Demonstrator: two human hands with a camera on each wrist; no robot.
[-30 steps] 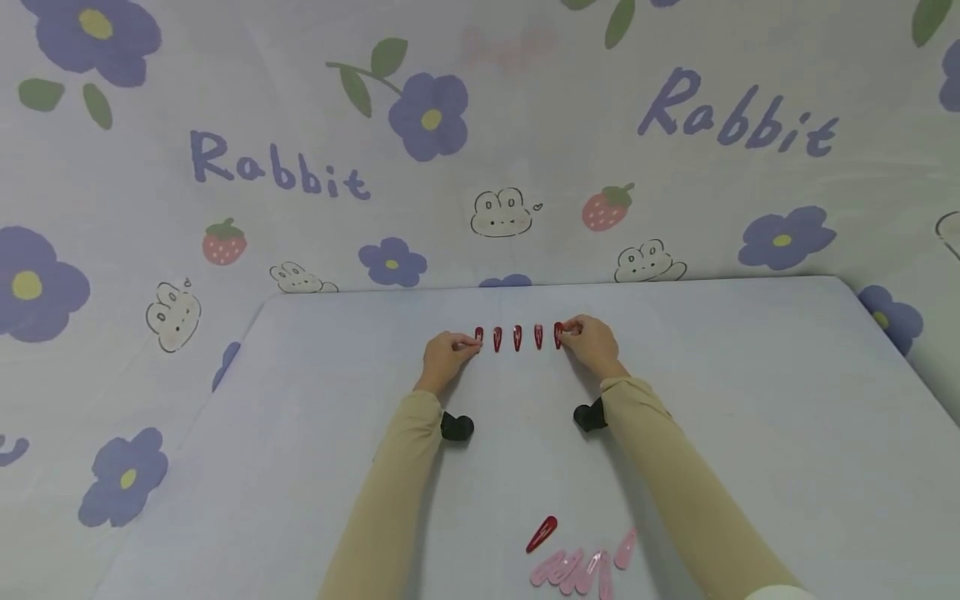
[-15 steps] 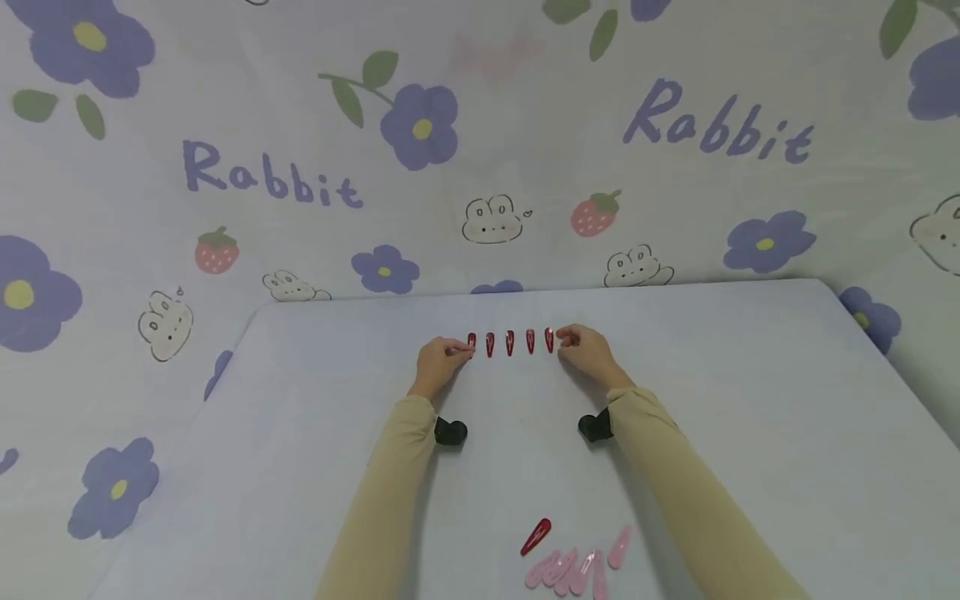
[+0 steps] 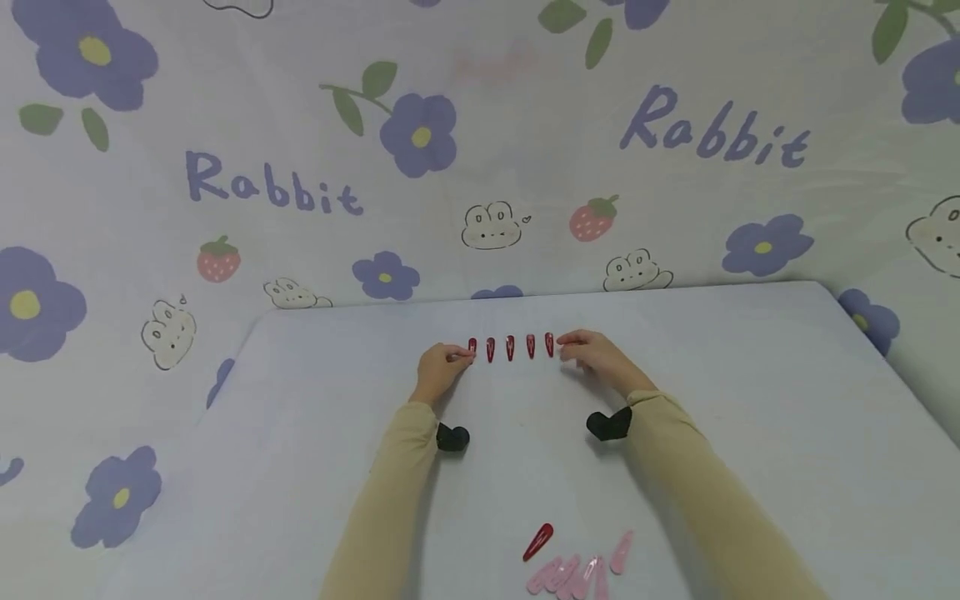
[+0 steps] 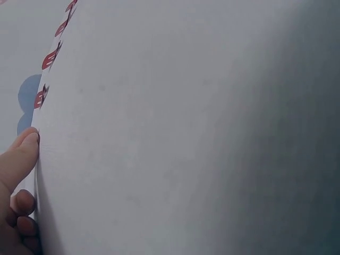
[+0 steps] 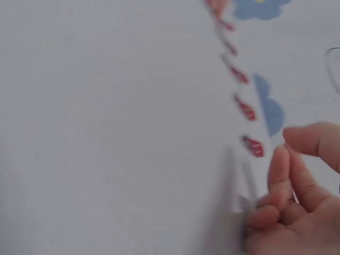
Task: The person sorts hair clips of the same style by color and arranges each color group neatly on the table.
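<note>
Several red snap hair clips (image 3: 510,347) stand in an evenly spaced row near the far edge of the white table. At the row's left end, my left hand (image 3: 441,372) pinches the leftmost red hair clip (image 3: 472,342) between thumb and fingertips, which hide its lower part. In the left wrist view the thumb (image 4: 22,154) covers that clip. My right hand (image 3: 596,354) is just right of the rightmost red hair clip (image 3: 550,345), fingers loosely bent and holding nothing. The right wrist view shows a gap between that hand (image 5: 303,196) and the nearest clip (image 5: 254,146).
Nearer the body lie a loose red hair clip (image 3: 537,542) and a cluster of pink hair clips (image 3: 567,575), with one pink clip (image 3: 622,552) slightly apart. Behind the table (image 3: 720,367) hangs a cloth (image 3: 525,125) printed with flowers and rabbits. Black wrist pieces (image 3: 609,424) show at both sleeves.
My right hand has let go of the rightmost red hair clip and drawn away to the right. The left hand stays at the leftmost clip. The head view has shifted a little.
</note>
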